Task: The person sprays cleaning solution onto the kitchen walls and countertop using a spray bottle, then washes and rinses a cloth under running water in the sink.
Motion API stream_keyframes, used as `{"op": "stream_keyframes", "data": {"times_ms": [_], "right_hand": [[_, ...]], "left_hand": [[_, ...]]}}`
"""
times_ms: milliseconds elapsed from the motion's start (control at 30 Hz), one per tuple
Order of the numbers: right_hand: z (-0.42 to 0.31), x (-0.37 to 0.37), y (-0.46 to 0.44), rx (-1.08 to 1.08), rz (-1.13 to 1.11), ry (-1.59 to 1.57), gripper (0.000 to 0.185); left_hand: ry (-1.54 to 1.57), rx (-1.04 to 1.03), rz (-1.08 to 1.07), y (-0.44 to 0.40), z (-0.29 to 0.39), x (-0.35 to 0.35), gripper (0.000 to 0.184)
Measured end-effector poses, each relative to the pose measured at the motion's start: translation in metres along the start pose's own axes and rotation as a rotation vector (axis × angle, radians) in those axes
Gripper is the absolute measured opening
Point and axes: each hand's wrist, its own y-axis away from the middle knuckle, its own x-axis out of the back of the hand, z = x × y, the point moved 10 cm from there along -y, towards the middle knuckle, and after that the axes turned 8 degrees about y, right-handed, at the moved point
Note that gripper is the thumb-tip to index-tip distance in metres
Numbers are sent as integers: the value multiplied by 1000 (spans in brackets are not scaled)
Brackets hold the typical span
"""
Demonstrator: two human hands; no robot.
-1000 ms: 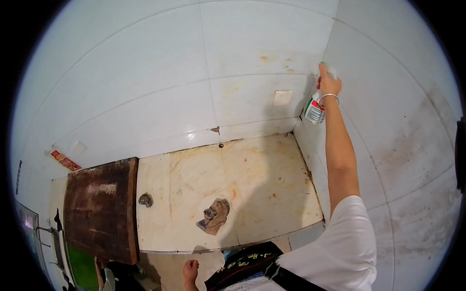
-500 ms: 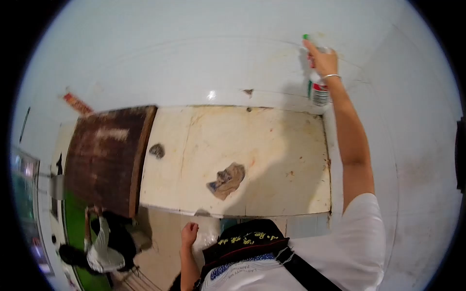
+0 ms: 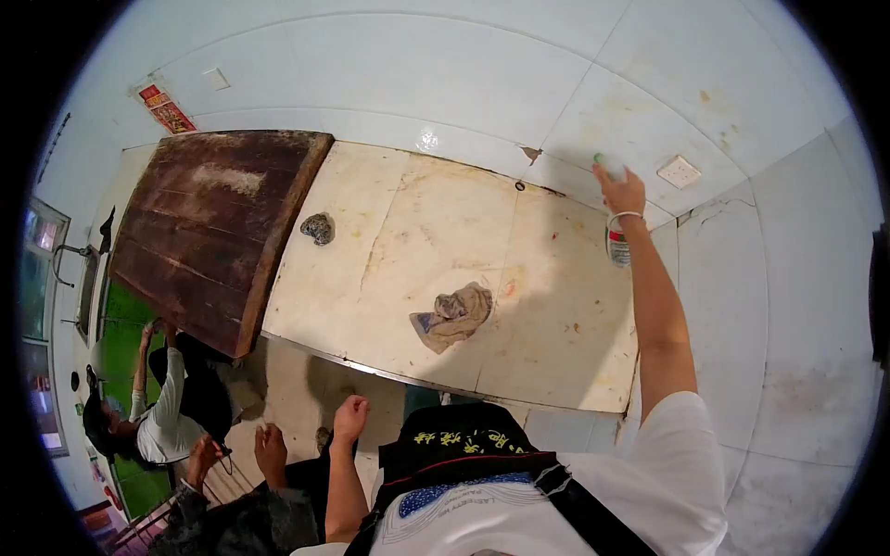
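My right hand [image 3: 625, 193] is clamped around a spray bottle [image 3: 620, 250], fingers wrapped about its upper part, with the green nozzle [image 3: 598, 158] pointing toward the white tiled wall [image 3: 371, 69]. The bottle is at the back right portion of the stained cream countertop [image 3: 371, 287], to the left of and below a wall socket [image 3: 680, 172]; I cannot tell whether its base touches the surface. A pale bracelet [image 3: 624, 219] circles my right wrist.

My left hand [image 3: 349, 419] is drawn together in a loose fist, just off the counter's front edge, to the left of my black apron [image 3: 464, 440] with yellow lettering.

On the countertop, a crumpled brown cloth [image 3: 459, 320] lies near the middle, well apart from both hands. A dark, speckled scouring pad [image 3: 317, 229] rests further left, near a large wooden board [image 3: 209, 227], whose surface shows one pale, worn patch.

To my left, a person in a light top [image 3: 174, 434] is bent beside the board. Nearer to me are another person's two hands [image 3: 271, 454], dark sleeves below.
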Motion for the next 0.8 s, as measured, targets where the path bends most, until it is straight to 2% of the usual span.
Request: {"op": "stream_keyframes", "data": {"times_ms": [67, 133, 167, 233, 333, 367, 400, 467, 500, 567, 700, 800], "right_hand": [[-5, -7, 13, 24, 3, 73, 60], [-17, -25, 55, -282, -421, -386, 52], [-14, -41, 58, -274, -446, -387, 52], [-19, -73, 63, -119, -441, -680, 37], [-73, -82, 99, -37, -466, -654, 46], [-79, -95, 103, 57, -338, -611, 47], [-90, -112, 108, 57, -359, -612, 47], [-137, -122, 124, 281, -241, -446, 48], [-153, -132, 132, 275, -262, -440, 48], [-183, -157, 145, 180, -404, -706, 49], [-214, -213, 169, 50, -539, -820, 58], [-234, -218, 186, 118, -565, -712, 62]], "left_hand": [[2, -9, 19, -2, -5, 5, 23], [-39, -25, 4, -3, 8, 10, 23], [-52, -51, 13, -1, 26, 15, 24], [-63, -113, 0, -5, 38, 15, 24], [36, -51, -36, -18, 34, 7, 23], [14, -92, -21, -21, 43, 7, 23], [2, -112, -11, -21, 61, 9, 23], [4, -83, -39, -28, 72, 6, 23], [28, -97, -43, -29, 81, 6, 22], [53, -89, -54, -33, 84, 2, 21], [177, -146, -28, -40, 96, 2, 19], [212, -176, -22, -35, 116, 7, 19]]}}
